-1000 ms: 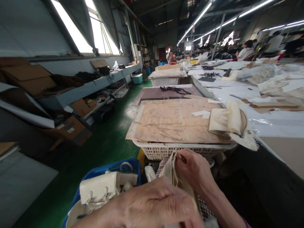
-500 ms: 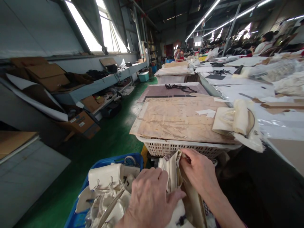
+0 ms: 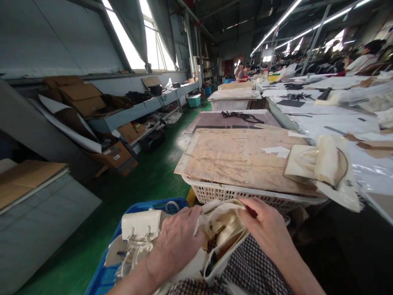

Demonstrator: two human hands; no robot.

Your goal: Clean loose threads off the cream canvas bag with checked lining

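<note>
A cream handbag [image 3: 225, 227] is held low in front of me with its mouth spread, so the pale lining shows inside. My left hand [image 3: 179, 233] is closed on the left edge of the mouth, its fingertips partly hidden by the material. On the opposite edge my right hand [image 3: 265, 221] grips the rim between thumb and fingers. Black-and-white checked cloth [image 3: 254, 262] lies below the handbag, over my lap. Left of it, a blue basket [image 3: 106, 268] holds several cream bag pieces [image 3: 141, 224] with straps and rings.
Ahead stands a white basket [image 3: 221, 192] covered by a worn board [image 3: 236, 159]. On the board's right corner lies a cream bag piece [image 3: 322, 164]. A long worktable [image 3: 346, 123] runs along the right. Cardboard boxes [image 3: 115, 157] are at left, beside the green floor [image 3: 159, 176].
The handbag's mouth has been pulled wide and its inside now shows. My hands have moved apart, the left one turning its grip onto the edge. The view has shifted left.
</note>
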